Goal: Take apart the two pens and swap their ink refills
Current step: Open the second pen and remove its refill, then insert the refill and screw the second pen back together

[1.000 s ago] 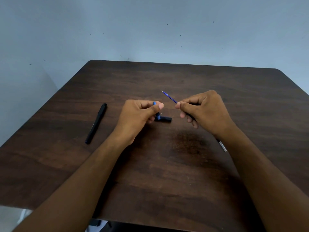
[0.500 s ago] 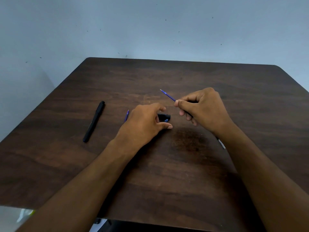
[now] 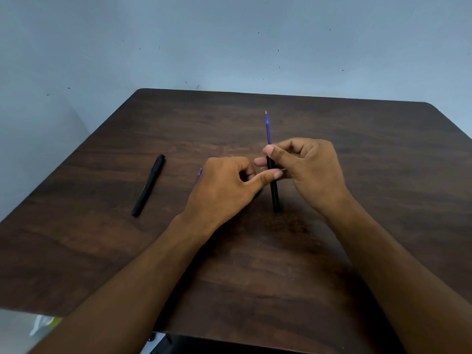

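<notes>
right hand [image 3: 310,169] pinching slim black barrel [image 3: 273,185] upright at table [image 3: 332,251] centre, blue refill [image 3: 268,129] protruding toward 12, left hand [image 3: 224,190] curled, thumb touching barrel, possibly holding blue part [image 3: 199,173], matte capped pen [image 3: 149,185] at 9

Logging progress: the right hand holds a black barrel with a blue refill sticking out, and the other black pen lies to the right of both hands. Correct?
Not quite. In the head view the other pen lies left of both hands. The right hand does hold the barrel with the refill sticking out.
</notes>
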The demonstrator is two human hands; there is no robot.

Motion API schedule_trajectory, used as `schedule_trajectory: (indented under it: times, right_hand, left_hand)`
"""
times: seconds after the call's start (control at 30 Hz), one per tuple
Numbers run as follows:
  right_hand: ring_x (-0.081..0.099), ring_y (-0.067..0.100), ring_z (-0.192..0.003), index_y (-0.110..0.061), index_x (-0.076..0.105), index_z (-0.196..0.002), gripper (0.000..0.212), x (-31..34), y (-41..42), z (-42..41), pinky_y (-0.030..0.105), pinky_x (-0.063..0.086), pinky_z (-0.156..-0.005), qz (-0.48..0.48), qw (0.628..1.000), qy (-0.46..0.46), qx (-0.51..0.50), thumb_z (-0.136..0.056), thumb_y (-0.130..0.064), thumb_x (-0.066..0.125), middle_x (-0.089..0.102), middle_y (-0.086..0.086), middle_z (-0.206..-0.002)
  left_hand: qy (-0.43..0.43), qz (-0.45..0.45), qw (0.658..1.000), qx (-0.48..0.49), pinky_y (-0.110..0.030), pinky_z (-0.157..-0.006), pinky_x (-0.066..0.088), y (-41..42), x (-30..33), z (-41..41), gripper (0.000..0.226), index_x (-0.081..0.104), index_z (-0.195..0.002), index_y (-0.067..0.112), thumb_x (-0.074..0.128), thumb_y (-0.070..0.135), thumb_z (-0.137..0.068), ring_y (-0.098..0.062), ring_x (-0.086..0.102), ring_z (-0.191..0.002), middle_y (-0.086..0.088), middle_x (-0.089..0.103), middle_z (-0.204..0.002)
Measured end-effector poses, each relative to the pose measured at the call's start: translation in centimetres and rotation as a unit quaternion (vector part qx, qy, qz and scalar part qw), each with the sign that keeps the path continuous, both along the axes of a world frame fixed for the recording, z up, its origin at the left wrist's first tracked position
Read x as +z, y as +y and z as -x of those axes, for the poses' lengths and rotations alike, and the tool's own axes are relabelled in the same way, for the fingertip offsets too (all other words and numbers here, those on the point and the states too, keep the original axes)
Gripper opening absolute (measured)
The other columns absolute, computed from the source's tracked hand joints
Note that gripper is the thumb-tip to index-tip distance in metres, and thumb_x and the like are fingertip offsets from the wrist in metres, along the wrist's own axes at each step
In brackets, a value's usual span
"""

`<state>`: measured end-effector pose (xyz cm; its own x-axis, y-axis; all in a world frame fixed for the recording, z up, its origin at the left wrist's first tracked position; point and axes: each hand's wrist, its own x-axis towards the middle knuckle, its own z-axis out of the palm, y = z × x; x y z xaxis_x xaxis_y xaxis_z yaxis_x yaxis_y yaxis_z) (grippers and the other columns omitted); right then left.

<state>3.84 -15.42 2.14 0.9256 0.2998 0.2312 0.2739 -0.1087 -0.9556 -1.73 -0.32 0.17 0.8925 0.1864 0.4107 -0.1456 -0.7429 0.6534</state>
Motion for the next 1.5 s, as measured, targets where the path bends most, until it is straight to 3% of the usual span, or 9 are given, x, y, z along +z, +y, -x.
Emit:
schedule_trajectory:
  times: [0.1,0.23,0.53,0.73,0.9,1.0,1.1,1.3,1.5]
  right_hand:
    - [0.077,0.022,-0.075,-0.003,0.071,-0.095,0.016,0.1,0.4,0.5,0.030,0.061,-0.062,-0.036,0.999,0.014,0.000,-0.094,-0.018,0.066,0.079,0.006,-0.084]
    - [0.076,0.029,-0.075,0.001,0.069,-0.097,0.018,0.3,0.4,0.6,0.041,0.062,-0.066,-0.077,0.996,0.045,-0.004,-0.094,-0.017,0.066,0.078,0.011,-0.086]
    - [0.067,0.032,-0.060,0.008,0.068,-0.087,0.018,0.3,0.0,-0.6,0.037,0.058,-0.058,-0.152,0.986,0.034,-0.053,-0.090,-0.010,0.070,0.071,0.019,-0.074]
    - [0.063,0.027,-0.053,0.005,0.072,-0.083,0.017,-0.2,-0.4,-1.5,0.033,0.054,-0.053,-0.150,0.983,0.057,-0.093,-0.088,-0.011,0.072,0.069,0.018,-0.068]
    - [0.059,0.022,-0.048,0.006,0.073,-0.079,0.016,-0.5,-0.5,-1.3,0.029,0.051,-0.045,-0.078,0.991,0.096,-0.059,-0.084,-0.009,0.076,0.065,0.016,-0.059]
    - [0.057,0.023,-0.046,0.005,0.072,-0.075,0.014,-0.7,0.6,-0.1,0.028,0.051,-0.043,-0.043,0.992,0.116,-0.036,-0.085,-0.005,0.075,0.062,0.018,-0.057]
    - [0.061,0.022,-0.045,0.000,0.071,-0.072,0.015,-0.1,2.0,0.9,0.030,0.054,-0.043,0.009,0.993,0.117,-0.011,-0.084,-0.006,0.076,0.065,0.016,-0.056]
    - [0.067,0.030,-0.054,-0.004,0.067,-0.083,0.011,0.9,6.2,2.1,0.044,0.060,-0.056,0.125,0.983,0.128,0.037,-0.084,-0.006,0.077,0.069,0.017,-0.062]
    - [0.072,0.025,-0.060,0.000,0.069,-0.084,0.015,-0.5,10.0,2.5,0.034,0.062,-0.061,0.238,0.961,0.125,0.060,-0.090,-0.013,0.071,0.073,0.016,-0.071]
  left_hand:
    - [-0.022,0.027,0.999,-0.033,-0.018,-0.062,0.051,0.0,0.2,0.1,0.032,0.067,-0.071,0.021,0.077,0.051,-0.078,0.011,0.064,-0.074,0.021,0.069,-0.075]
    - [-0.014,-0.007,0.997,-0.077,-0.003,-0.057,0.037,0.2,0.6,0.3,0.018,0.074,-0.084,0.022,0.076,0.040,-0.084,0.014,0.058,-0.064,0.029,0.060,-0.076]
    - [0.041,-0.060,0.994,-0.076,-0.025,-0.049,0.046,0.3,1.2,1.3,0.026,0.066,-0.069,0.022,0.063,0.038,-0.090,-0.007,0.059,-0.051,0.008,0.062,-0.055]
    - [0.088,-0.176,0.980,-0.030,-0.023,-0.047,0.034,0.6,2.1,2.5,0.035,0.064,-0.070,0.020,0.051,0.048,-0.087,-0.009,0.055,-0.050,0.004,0.059,-0.055]
    - [0.094,-0.124,0.987,0.039,-0.030,-0.050,0.044,2.2,2.7,3.4,0.039,0.060,-0.064,0.017,0.052,0.046,-0.090,-0.013,0.057,-0.054,0.001,0.059,-0.056]
    - [0.089,-0.053,0.992,0.072,-0.019,-0.050,0.040,3.2,2.4,3.3,0.037,0.059,-0.064,0.019,0.057,0.041,-0.093,-0.007,0.057,-0.056,0.003,0.059,-0.055]
    - [0.070,-0.011,0.993,0.093,-0.018,-0.052,0.038,4.4,1.7,2.8,0.038,0.061,-0.063,0.022,0.058,0.043,-0.095,-0.003,0.054,-0.052,0.006,0.057,-0.054]
    - [0.059,0.052,0.989,0.122,-0.013,-0.056,0.046,6.4,1.0,2.4,0.030,0.073,-0.079,0.024,0.059,0.046,-0.095,0.002,0.064,-0.060,0.010,0.069,-0.063]
    - [0.037,0.066,0.979,0.187,-0.020,-0.056,0.050,7.6,0.4,2.1,0.028,0.076,-0.084,0.021,0.062,0.044,-0.094,-0.004,0.064,-0.061,0.008,0.066,-0.064]
